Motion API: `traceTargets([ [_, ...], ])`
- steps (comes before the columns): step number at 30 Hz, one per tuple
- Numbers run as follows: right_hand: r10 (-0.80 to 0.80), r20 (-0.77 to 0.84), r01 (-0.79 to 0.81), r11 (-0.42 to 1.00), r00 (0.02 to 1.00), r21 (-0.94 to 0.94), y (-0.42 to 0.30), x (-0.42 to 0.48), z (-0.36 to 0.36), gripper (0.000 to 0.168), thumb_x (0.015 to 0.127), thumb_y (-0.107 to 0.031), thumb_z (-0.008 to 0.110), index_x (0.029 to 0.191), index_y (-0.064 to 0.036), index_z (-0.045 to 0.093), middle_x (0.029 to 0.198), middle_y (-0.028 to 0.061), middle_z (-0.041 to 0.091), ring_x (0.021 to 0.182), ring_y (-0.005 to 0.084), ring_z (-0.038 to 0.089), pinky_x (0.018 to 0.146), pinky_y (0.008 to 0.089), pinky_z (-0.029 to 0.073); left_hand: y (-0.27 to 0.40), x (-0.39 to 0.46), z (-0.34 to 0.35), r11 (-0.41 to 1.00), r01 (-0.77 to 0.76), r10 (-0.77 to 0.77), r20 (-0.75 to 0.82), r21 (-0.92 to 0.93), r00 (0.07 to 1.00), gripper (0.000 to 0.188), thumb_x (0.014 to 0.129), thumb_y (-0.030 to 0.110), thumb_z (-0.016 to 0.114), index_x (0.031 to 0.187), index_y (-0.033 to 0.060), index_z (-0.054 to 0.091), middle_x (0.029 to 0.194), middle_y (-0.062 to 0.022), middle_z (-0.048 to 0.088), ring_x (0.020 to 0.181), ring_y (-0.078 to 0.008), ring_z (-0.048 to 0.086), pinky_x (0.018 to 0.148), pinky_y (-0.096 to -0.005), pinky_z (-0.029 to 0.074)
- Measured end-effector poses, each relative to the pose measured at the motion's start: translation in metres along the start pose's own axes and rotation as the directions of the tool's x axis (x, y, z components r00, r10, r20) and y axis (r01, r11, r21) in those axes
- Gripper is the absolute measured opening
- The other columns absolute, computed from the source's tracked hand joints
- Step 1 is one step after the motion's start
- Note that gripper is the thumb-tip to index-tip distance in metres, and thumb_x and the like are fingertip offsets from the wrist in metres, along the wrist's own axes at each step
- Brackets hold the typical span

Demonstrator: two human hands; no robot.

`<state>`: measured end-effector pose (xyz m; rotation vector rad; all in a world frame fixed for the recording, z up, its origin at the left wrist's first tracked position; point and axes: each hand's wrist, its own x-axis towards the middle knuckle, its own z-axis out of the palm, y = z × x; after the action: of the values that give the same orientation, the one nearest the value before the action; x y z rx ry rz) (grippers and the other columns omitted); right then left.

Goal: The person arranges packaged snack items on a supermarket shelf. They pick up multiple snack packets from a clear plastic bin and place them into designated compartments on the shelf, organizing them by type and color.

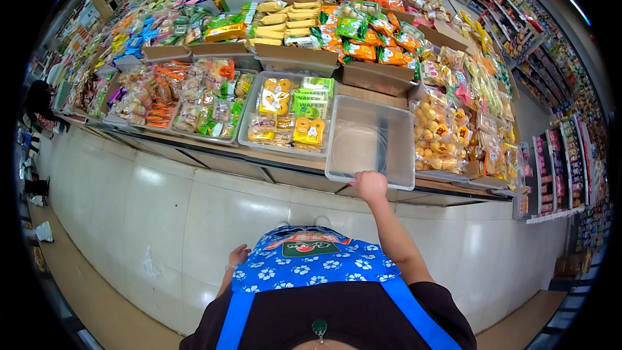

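Observation:
My right hand (371, 186) grips the near rim of a translucent plastic bin (357, 131), which sits at the front edge of the display counter and has nothing in it. Down beside my blue flowered apron (311, 257) hangs my left hand (239, 255), fingers loosely bent, with nothing seen in it. Directly left of the bare bin stands another plastic bin (247, 129) with yellow snack packs (275, 96) and green wafer packs (311, 102). On the right side, bags of round golden pastries (437, 126) lie heaped close to the bin.
Farther back, cardboard-fronted trays hold yellow packets (286, 19) and orange-and-green packets (374, 39). More bagged snacks (209, 97) fill bins to the left. A plastic bag (151, 263) lies on the tiled floor (160, 214). Stocked shelves (559, 165) stand at right; a dark-clothed person (41, 102) is far left.

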<state>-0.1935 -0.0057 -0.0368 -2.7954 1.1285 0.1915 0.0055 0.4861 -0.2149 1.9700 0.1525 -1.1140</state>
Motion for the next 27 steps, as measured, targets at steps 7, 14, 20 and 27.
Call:
traceTargets([
  [7,0.057,0.103,-0.056,0.998,0.993,-0.018,0.014,0.052,0.001,0.027,0.083,-0.045,0.074,0.093,-0.021,0.078,0.093,0.0079,0.075,0.091,0.0293,0.072,0.077,0.0436,0.057,-0.085,0.021,-0.011,0.996,0.032,-0.035,-0.043,-0.084,0.998,0.042,0.101,0.011,0.057,0.14,-0.0042,0.054,0.123,-0.0214,0.07,0.114,-0.0275,0.068,0.099,-0.0332,0.052],
  [14,0.085,0.111,-0.082,0.996,0.99,-0.031,0.015,0.06,-0.002,0.026,0.082,-0.042,0.076,0.094,-0.02,0.078,0.093,0.0067,0.075,0.091,0.0286,0.072,0.077,0.043,0.057,-0.088,0.014,0.004,1.0,-0.005,0.006,-0.031,0.027,1.0,0.04,0.1,0.011,0.058,0.138,-0.0035,0.057,0.123,-0.02,0.07,0.114,-0.0267,0.068,0.1,-0.0336,0.052],
  [20,0.063,0.077,-0.063,0.998,0.995,-0.002,0.02,0.06,0.006,0.025,0.08,-0.041,0.076,0.095,-0.02,0.078,0.093,0.0074,0.075,0.09,0.0291,0.072,0.077,0.0426,0.056,-0.075,0.017,0.014,0.994,-0.1,0.099,0.007,0.054,0.995,0.038,0.1,0.011,0.058,0.136,-0.0029,0.059,0.123,-0.0188,0.07,0.114,-0.026,0.068,0.1,-0.034,0.052],
  [27,0.089,0.031,-0.09,0.996,0.996,0.009,0.013,0.023,0.02,0.022,0.08,-0.036,0.076,0.093,-0.019,0.079,0.091,0.0085,0.075,0.086,0.029,0.072,0.075,0.0424,0.056,-0.025,0.001,0.021,0.998,-0.06,0.062,-0.066,0.023,0.996,0.038,0.097,0.01,0.058,0.133,-0.0012,0.062,0.119,-0.0152,0.073,0.109,-0.0243,0.07,0.096,-0.0315,0.053],
])
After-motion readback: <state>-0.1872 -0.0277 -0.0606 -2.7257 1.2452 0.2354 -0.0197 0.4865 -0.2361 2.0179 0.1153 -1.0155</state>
